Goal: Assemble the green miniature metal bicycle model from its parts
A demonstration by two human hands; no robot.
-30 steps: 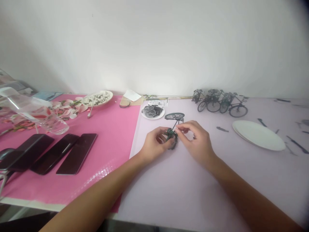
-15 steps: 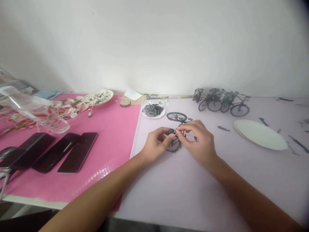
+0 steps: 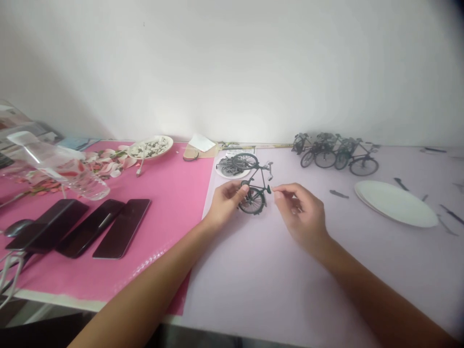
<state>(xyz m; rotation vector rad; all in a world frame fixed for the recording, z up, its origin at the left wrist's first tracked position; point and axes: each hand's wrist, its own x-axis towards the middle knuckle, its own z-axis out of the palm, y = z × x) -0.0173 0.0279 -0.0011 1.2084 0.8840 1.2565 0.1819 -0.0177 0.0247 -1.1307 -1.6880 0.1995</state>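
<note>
A small dark model bicycle (image 3: 253, 199) stands tilted over the lilac table half, one wheel toward me and the other farther back. My left hand (image 3: 225, 203) is closed on it, thumb and fingers pinching its side near the pedals. Beside the bicycle's saddle (image 3: 268, 189), my right hand (image 3: 303, 210) holds its thumb and forefinger pinched together, a small gap from the saddle. Whatever lies between those fingertips is too small to make out. Behind the bicycle, a white plate (image 3: 219, 173) carries loose dark wheels and parts, partly covered by the bicycle's far wheel.
Several finished-looking model bicycles (image 3: 335, 152) stand by the wall. White oval plates (image 3: 395, 203) and scattered dark parts (image 3: 339, 194) lie at right. On the pink side are phones (image 3: 121, 229), a plastic bottle (image 3: 60, 166), petals (image 3: 108, 164) and a plate of pale pieces (image 3: 152, 146).
My right hand has drawn off the bicycle to the right. The bicycle has turned and shifted left in my left hand, so its handlebar and saddle now show. The view has shifted slightly.
</note>
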